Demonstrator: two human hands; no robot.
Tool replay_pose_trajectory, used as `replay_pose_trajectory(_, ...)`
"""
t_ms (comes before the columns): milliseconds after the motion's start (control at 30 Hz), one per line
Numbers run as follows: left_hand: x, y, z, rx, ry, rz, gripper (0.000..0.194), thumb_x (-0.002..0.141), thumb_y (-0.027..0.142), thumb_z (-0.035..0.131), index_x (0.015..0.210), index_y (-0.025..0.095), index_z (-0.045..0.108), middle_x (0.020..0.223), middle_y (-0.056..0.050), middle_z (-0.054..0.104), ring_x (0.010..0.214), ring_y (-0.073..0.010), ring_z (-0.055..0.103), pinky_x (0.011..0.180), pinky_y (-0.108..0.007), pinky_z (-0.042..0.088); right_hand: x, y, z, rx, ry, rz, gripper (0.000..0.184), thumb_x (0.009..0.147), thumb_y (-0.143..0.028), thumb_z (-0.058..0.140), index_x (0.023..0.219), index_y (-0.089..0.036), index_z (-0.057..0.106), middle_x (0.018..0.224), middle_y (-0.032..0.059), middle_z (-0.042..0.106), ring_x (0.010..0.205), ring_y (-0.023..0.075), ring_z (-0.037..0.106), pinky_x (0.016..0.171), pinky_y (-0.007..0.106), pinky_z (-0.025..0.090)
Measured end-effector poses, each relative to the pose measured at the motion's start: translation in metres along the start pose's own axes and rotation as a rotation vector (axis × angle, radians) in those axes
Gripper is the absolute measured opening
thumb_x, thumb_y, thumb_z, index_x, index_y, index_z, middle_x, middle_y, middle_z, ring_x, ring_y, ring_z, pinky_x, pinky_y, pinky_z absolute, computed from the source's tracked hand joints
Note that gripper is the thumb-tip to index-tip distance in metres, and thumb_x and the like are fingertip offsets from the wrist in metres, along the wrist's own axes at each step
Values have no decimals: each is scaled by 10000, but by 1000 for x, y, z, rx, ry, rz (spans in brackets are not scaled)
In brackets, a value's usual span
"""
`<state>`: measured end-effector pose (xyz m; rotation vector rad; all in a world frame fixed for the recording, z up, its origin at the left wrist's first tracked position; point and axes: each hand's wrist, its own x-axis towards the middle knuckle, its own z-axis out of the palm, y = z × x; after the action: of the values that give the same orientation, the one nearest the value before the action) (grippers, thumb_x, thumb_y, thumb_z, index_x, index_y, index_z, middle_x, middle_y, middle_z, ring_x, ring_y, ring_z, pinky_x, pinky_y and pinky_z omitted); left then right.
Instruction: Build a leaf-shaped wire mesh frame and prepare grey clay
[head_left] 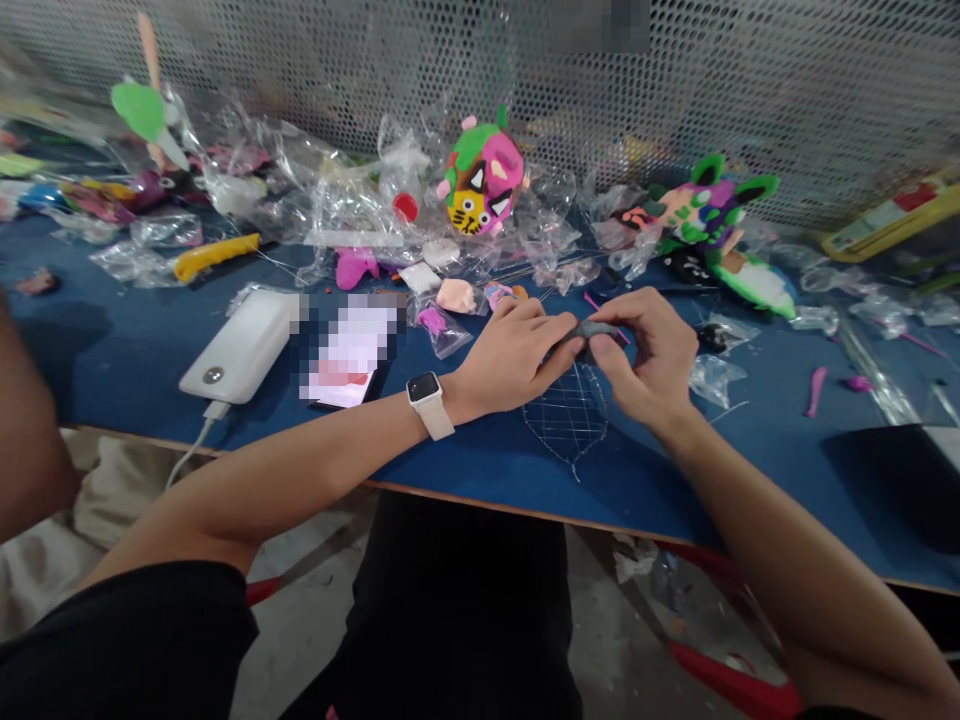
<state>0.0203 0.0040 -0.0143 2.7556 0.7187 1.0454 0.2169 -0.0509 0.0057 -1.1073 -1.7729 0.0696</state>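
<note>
My left hand [517,355] and my right hand [649,355] meet over the blue table [465,465], both pinching a dark grey lump of clay [595,332] between thumbs and fingers. A white smartwatch [430,402] sits on my left wrist. Just below the clay, a leaf-shaped wire mesh frame [568,415] lies flat on the table.
A white power bank [244,345] with its cable lies at left, beside a blurred flat item. Colourful clay figures [480,185] [712,215], clear plastic wrappers, small clay pieces and a yellow tool [216,255] crowd the back, in front of a perforated metal screen.
</note>
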Motion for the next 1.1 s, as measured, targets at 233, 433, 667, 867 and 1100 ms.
replay_pose_trajectory(233,0,1,1,4,-16,7,471,1190,425,252,1045,197,638,866,-65,677,902,-241,575,892,-409,406,1,0,2,-28,-1,41,143,979,-372,668,871,-283,642,813,9,689,757,209,645,736,405,550)
replay_pose_trajectory(433,0,0,2,2,-23,-18,475,1187,436,243,1021,204,622,866,-64,655,901,-241,565,907,-408,419,0,2,2,-33,-20,59,183,1000,-400,660,870,-276,625,823,11,669,756,202,633,727,395,546)
replay_pose_trajectory(667,0,-2,4,-17,-14,-50,459,1188,439,250,1040,204,616,874,-57,648,921,-239,579,942,-408,437,0,1,4,-30,21,29,129,1003,-367,677,916,-278,642,846,11,685,751,192,637,710,380,554)
replay_pose_trajectory(867,0,-1,3,-8,-24,-55,453,1187,439,259,1077,202,629,887,-61,656,933,-242,586,937,-405,434,-3,1,4,-14,43,97,20,925,-263,671,931,-277,658,849,7,704,751,197,669,717,386,582)
replay_pose_trajectory(1100,-1,-1,4,4,0,-27,513,1193,449,215,1072,182,636,873,-61,640,906,-238,576,916,-403,425,-3,1,4,2,52,104,34,904,-234,681,912,-265,669,837,2,709,742,192,677,717,378,580)
